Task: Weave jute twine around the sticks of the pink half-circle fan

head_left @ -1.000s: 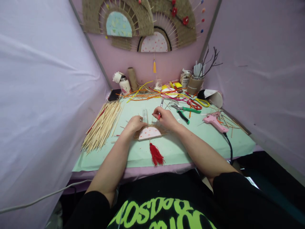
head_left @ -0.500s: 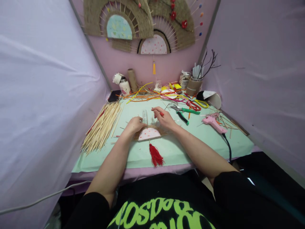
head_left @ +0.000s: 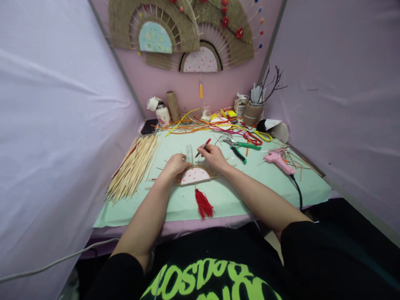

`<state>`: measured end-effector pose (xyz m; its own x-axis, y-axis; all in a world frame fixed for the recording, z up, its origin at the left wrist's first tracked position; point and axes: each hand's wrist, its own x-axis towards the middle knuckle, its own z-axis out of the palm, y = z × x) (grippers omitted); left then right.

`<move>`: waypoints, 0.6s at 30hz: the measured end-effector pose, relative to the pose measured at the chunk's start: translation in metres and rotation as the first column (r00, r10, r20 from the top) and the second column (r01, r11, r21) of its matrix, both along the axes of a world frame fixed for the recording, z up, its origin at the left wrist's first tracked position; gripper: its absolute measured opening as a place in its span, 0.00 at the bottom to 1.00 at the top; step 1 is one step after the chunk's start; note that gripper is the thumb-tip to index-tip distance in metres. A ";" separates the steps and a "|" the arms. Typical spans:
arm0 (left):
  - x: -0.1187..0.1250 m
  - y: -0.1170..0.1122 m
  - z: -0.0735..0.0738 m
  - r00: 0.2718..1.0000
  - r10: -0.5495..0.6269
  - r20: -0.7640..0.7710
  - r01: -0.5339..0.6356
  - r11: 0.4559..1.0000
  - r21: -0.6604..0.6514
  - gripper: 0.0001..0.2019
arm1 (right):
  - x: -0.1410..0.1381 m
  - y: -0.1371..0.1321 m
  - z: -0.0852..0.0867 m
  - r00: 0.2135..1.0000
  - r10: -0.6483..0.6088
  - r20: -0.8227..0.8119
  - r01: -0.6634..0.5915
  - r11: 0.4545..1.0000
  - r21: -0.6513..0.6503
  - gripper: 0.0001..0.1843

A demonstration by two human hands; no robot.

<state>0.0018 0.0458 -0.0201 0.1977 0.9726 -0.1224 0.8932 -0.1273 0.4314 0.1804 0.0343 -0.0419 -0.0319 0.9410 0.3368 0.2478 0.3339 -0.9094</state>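
A small woven half-round fan with a pink dotted centre lies on the green mat, a red tassel hanging from it toward me. My left hand rests on the fan's left side and holds a clear ruler upright against it. My right hand is closed on a red pen, whose tip points left toward the ruler.
A pile of bamboo sticks lies at the left. Green-handled pliers, a pink glue gun with its black cord, coloured strips, a bottle and a cup of tools crowd the back and right. Fabric walls close in both sides.
My right hand has turned the red pen so it now points left toward the ruler. The left hand and fan have stayed put.
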 end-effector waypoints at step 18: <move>0.002 -0.003 0.004 0.998 0.001 -0.056 0.000 1.000 0.010 0.30 | -0.004 -0.005 -0.001 0.996 -0.027 0.082 0.020 0.997 0.080 0.14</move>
